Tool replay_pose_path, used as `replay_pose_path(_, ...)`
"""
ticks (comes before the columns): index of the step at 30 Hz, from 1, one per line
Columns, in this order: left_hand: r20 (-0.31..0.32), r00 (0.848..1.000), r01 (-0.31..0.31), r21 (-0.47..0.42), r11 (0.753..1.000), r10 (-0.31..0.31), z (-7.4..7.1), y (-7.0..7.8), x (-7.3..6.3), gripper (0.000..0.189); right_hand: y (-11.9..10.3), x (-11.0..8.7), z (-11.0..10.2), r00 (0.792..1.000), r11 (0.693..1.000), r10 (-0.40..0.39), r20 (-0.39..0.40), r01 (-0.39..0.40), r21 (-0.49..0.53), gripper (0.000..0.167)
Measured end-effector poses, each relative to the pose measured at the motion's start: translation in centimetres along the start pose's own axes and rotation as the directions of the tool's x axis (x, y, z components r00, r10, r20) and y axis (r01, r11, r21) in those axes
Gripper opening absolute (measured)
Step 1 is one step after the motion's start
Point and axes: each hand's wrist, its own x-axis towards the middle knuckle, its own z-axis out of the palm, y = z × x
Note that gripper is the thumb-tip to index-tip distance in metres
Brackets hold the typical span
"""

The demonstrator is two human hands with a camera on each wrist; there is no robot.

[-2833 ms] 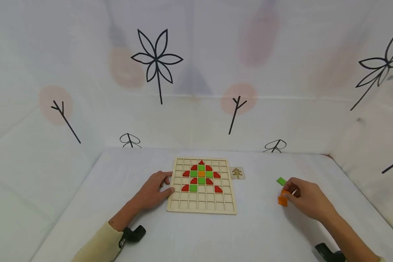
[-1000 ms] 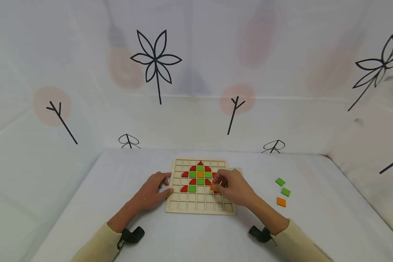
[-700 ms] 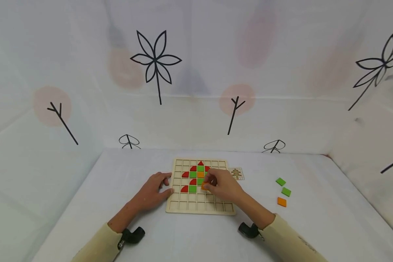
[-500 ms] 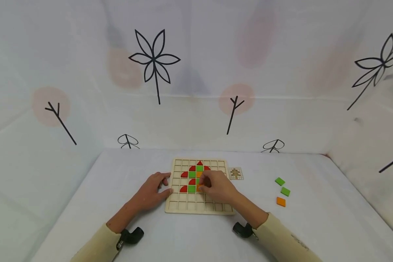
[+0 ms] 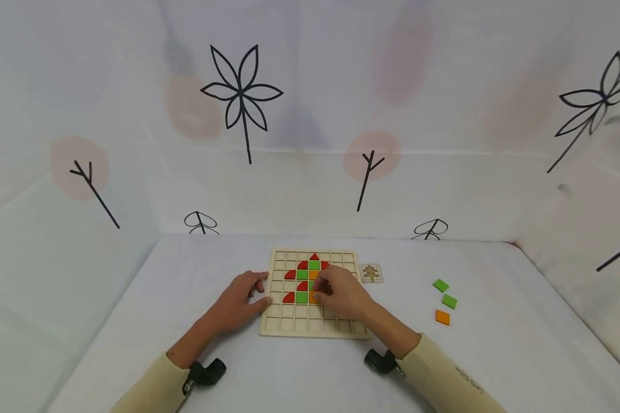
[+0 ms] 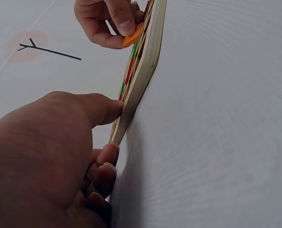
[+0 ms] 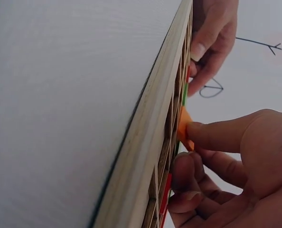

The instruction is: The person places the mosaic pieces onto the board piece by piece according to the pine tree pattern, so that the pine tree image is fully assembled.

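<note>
A wooden grid board [image 5: 289, 326] lies on the white table, with red, green and orange pieces in its cells forming a tree shape. My right hand [image 5: 343, 292] is over the board and pinches an orange square tile [image 5: 313, 297] between thumb and finger. In the right wrist view this orange tile [image 7: 184, 124] stands tilted against the grid, at the cell right of a green square. Several pieces on the right half are hidden under that hand. At the board's left edge, my left hand [image 5: 236, 306] touches the frame with its extended thumb and index fingertips.
To the right on the table lie a green tile [image 5: 441, 285], another green tile [image 5: 449, 301] and an orange tile [image 5: 442, 317]. A small pattern card [image 5: 372, 273] with a tree picture sits against the board's right edge. A white patterned cloth [image 5: 310, 189] rises behind.
My right hand has picked an orange tile from the loose pieces at right and carried it left to a cell mid-board. My left hand has stayed at the board's edge.
</note>
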Motion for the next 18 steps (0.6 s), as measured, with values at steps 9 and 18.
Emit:
replay_pose_path(9, 0.002, 1.0, -0.01, -0.014, 1.0, 0.01, -0.1, -0.03, 0.11, 0.06, 0.04, -0.07, -0.2, 1.0, 1.0, -0.012, 0.028, 0.013, -0.02, 0.005)
replay_pose_path(18, 0.004, 1.0, -0.003, -0.03, 1.0, 0.003, -0.17, -0.13, 0.18, 0.059, -0.02, -0.22, -0.29, 1.0, 1.0, -0.004, 0.031, 0.004, -0.022, 0.005)
